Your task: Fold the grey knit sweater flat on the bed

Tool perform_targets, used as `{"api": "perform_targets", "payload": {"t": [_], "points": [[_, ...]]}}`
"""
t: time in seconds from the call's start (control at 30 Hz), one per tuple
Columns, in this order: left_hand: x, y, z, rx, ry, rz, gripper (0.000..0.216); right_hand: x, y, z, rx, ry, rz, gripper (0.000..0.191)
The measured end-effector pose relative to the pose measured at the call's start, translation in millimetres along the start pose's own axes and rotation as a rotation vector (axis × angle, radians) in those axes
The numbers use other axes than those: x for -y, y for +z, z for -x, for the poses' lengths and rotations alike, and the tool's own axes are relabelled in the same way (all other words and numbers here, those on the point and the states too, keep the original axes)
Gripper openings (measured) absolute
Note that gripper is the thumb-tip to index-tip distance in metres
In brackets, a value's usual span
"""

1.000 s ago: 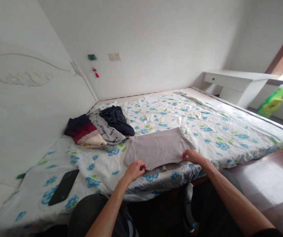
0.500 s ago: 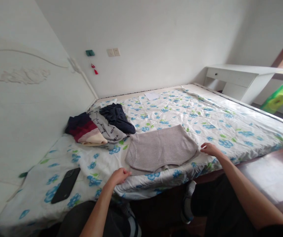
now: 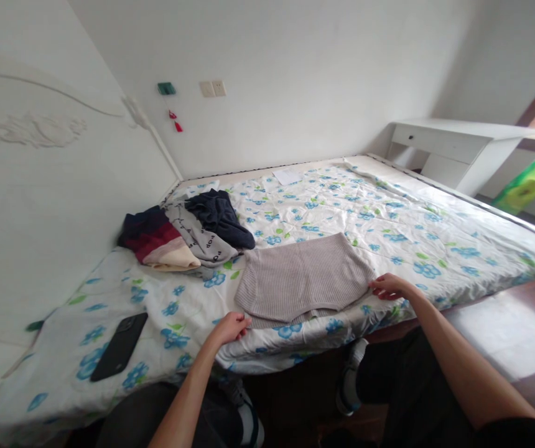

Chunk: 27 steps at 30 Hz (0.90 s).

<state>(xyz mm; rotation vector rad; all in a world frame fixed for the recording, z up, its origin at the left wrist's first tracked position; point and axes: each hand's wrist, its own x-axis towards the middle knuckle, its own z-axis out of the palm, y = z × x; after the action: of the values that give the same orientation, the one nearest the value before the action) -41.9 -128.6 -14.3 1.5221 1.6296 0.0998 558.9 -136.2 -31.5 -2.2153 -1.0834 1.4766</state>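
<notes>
One folded grey ribbed sweater (image 3: 302, 280) lies flat near the front edge of a bed (image 3: 435, 249) with a blue-flowered cover. The left hand (image 3: 231, 325) rests by its near left corner, fingers curled onto the hem; the right hand (image 3: 389, 286) touches its right edge, fingers loosely spread. Beyond the left fingers, three folded garments (image 3: 186, 236) are piled; to their left lies one black phone (image 3: 119, 354). One white desk (image 3: 454, 149) stands far beyond the right fingers. Half a second ago, the right hand sat slightly farther off the sweater.
</notes>
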Motion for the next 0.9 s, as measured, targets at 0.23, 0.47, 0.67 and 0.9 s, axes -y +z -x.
{"api": "perform_targets", "payload": {"t": [0.23, 0.47, 0.67, 0.9], "points": [[8.4, -13.5, -2.5, 0.065, -0.088, 0.004, 0.042, -13.4, -10.7, -8.7, -0.086, 0.021, 0.099, 0.038], [22.5, -23.4, -4.6, 0.051, -0.094, -0.096, 0.041, -27.1, -15.2, -25.2, -0.116, -0.004, 0.284, 0.046], [16.6, -14.5, -8.3, 0.054, -0.093, -0.065, 0.043, -24.3, -3.2, -33.5, -0.117, -0.045, 0.283, 0.025], [14.4, -26.9, -8.3, -0.056, -0.098, 0.029, 0.054, -18.0, -20.3, -42.2, -0.355, -0.104, 0.131, 0.093]]}}
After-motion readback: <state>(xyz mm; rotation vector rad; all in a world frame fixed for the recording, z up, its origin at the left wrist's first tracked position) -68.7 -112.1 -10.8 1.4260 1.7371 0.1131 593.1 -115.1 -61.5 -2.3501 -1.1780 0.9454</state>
